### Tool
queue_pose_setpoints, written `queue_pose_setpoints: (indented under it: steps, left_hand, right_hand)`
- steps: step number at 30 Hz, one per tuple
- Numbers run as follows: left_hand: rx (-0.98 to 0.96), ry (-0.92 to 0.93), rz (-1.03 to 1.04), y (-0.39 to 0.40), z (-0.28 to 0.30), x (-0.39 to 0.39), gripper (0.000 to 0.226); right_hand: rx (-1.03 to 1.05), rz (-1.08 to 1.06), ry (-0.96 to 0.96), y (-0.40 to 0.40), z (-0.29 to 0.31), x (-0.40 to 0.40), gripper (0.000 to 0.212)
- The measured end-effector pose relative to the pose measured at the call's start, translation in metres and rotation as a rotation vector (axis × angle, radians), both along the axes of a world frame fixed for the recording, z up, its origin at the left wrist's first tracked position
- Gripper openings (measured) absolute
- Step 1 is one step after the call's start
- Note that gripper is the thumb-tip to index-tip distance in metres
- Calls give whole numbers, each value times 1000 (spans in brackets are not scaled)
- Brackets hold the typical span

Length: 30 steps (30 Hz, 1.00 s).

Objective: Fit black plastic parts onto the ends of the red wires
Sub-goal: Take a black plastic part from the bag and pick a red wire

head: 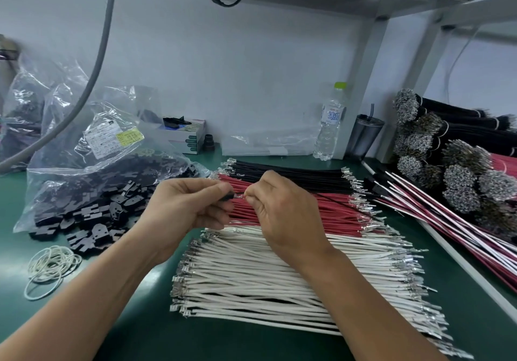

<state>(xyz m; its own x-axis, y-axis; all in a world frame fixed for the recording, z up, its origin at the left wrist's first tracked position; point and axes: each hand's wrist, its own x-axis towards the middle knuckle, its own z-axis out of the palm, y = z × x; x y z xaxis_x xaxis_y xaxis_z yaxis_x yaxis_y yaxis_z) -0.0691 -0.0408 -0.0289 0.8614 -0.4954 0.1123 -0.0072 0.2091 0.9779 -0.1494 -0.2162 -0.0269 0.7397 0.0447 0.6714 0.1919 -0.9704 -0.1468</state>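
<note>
Green mat | left hand pinches black plastic part | right hand pinches red wire

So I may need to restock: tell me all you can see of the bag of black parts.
The bag of black parts is clear crinkled plastic with a white and yellow label, lying slumped on the green table left of the hands. Its mouth gapes and flat black pieces spill onto the table. Nothing grips it.

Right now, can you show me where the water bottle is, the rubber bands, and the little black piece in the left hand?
water bottle [331, 125], head view, on the label in its middle.
rubber bands [50, 268], head view, on the loose pale loops.
black plastic part [227, 196], head view, on the end showing past the left hand [184, 206] fingertips.
</note>
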Motion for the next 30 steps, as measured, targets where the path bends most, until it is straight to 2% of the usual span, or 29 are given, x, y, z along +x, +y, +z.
queue_pose_setpoints:
  steps: [2, 5, 7, 8, 10, 12, 14, 16, 18, 22, 24, 26, 27, 30]
  left_hand:
    - [43, -88, 46, -2, 0, -3, 26]
    - [-21, 8, -8, -1, 2, -4, 29]
    - [-46, 53, -13, 0, 3, -3, 31]
    - [-24, 18, 34, -1, 3, -3, 27]
    - [75, -191, 197, -5, 1, -3, 13]
    - [175, -434, 259, -5, -1, -3, 18]
    - [269, -528, 231, -3, -1, -4, 26]
    - [302, -485, 212, 1, -1, -1, 31]
    - [282, -413, 206, 3, 1, -1, 32]
    - [197, -304, 153, 3, 5, -2, 18]
    - [295, -366, 140, 4, 5, -1, 13]
    - [403, -452, 169, 5, 4, -1, 18]
    - [391, -438, 170, 6, 5, -1, 19]
    - [168, -271, 71, 7, 9, -4, 18]
  right_hand:
    - [115, 30, 76, -4, -2, 2, 16]
    - [314, 106, 105, -7, -5, 4, 13]
    - [332, 126, 85, -4, -4, 5, 12]
    - [333, 121, 86, -3, -4, 5, 13]
    - [334, 84, 92, -2, -4, 7, 13]
    - [363, 48, 83, -3, -5, 9, 13]
    - [443, 56, 60, -7, -6, 9, 10]
    - [477, 83, 68, -10, -6, 7, 6]
    - [424, 88, 83, -11, -6, 5, 5]
    - [275, 101, 38, -8, -4, 4, 9]
    - [113, 92, -1, -7, -3, 2, 11]
    - [-49, 70, -24, -4, -3, 0, 11]
    - [-51, 76, -29, -4, -3, 0, 11]
    - [205, 129, 12, -5, -5, 2, 11]
